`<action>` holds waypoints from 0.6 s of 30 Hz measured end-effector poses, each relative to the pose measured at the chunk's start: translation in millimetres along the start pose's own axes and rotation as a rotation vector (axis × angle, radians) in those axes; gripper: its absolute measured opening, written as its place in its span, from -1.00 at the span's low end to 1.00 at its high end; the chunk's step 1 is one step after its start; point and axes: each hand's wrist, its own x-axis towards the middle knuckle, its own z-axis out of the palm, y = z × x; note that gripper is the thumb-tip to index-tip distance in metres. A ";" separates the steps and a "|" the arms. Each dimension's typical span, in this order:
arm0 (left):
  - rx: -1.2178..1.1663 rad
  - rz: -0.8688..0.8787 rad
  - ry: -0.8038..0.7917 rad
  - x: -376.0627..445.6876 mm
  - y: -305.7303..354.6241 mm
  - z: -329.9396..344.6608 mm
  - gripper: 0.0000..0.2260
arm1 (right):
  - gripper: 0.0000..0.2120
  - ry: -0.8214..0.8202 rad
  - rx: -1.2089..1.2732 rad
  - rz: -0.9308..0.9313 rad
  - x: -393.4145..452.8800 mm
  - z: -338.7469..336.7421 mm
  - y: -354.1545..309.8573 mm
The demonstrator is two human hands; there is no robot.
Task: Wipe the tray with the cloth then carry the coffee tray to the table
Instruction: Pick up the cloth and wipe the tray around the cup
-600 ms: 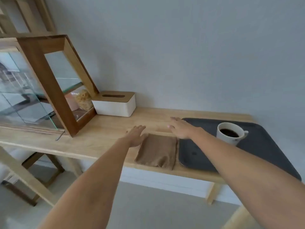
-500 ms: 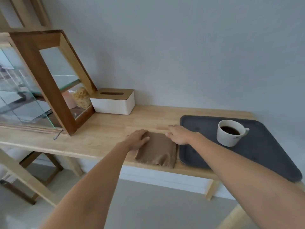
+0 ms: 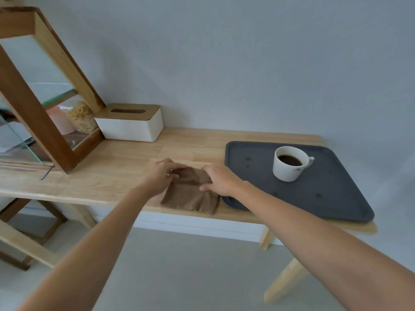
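Note:
A folded brown cloth lies on the wooden counter, just left of a dark grey tray. My left hand pinches the cloth's far left corner. On the far right edge of the cloth my right hand curls its fingers over the fabric, which bunches up between the two hands. A white cup of black coffee stands on the tray's far part. A few dark spots mark the tray's surface.
A white tissue box with a wooden lid stands against the wall at the back left. A wood-framed glass cabinet fills the left end of the counter. The grey wall runs close behind. Floor lies below the counter's front edge.
Both hands came down from flat above the counter onto the cloth's far edge and closed their fingers on it. The cloth's far edge is now gathered and bunched.

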 end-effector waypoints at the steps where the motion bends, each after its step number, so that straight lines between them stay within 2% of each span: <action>1: 0.021 0.020 -0.012 0.1 4.7 -7.8 -0.66 | -0.76 0.001 0.039 -0.004 -2.2 -3.0 -1.7; 3: 0.046 0.048 -0.031 1.8 16.3 -26.0 -0.69 | -0.62 -0.005 0.098 -0.021 -6.4 -13.7 -5.4; 5: 0.026 0.063 -0.035 2.7 32.0 -45.3 -0.72 | -0.61 0.022 0.119 -0.039 -14.1 -34.5 -7.6; 8: -0.090 0.109 0.004 1.2 65.4 -69.1 -0.68 | -0.68 0.028 0.168 -0.039 -32.9 -78.6 -4.0; 12: -0.346 0.124 -0.011 10.4 106.2 -71.0 -0.74 | -0.74 0.086 0.171 -0.020 -61.1 -129.1 18.3; 15: -0.455 0.142 -0.036 23.1 127.0 -50.9 -0.74 | -0.94 0.163 0.140 0.009 -71.3 -143.7 44.8; 18: -0.516 0.140 -0.085 31.2 132.6 -16.5 -0.71 | -0.70 0.120 0.112 0.061 -77.1 -132.4 65.2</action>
